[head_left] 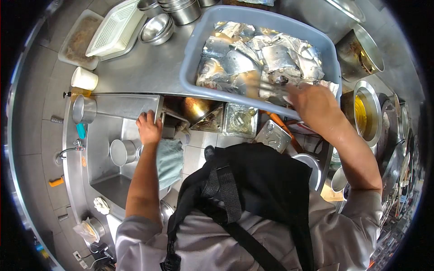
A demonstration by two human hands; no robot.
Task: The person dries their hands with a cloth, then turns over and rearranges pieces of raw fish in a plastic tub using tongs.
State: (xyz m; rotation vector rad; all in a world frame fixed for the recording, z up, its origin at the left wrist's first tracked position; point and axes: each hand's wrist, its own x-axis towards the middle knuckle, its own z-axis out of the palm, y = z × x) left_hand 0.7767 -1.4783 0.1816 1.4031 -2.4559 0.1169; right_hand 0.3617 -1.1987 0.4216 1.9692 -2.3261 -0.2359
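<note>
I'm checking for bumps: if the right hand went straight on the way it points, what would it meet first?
The right hand would likely meet the fish pieces in the blue-grey tub; blur leaves depth unclear.

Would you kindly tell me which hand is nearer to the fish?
Right. The right hand is at the near side of the fish; the left hand is farther off, at the edge of the sink.

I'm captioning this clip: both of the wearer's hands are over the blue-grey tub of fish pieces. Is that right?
Not quite: only the right hand is over the blue-grey tub of fish pieces. The head view shows the left hand at the edge of the sink.
</note>
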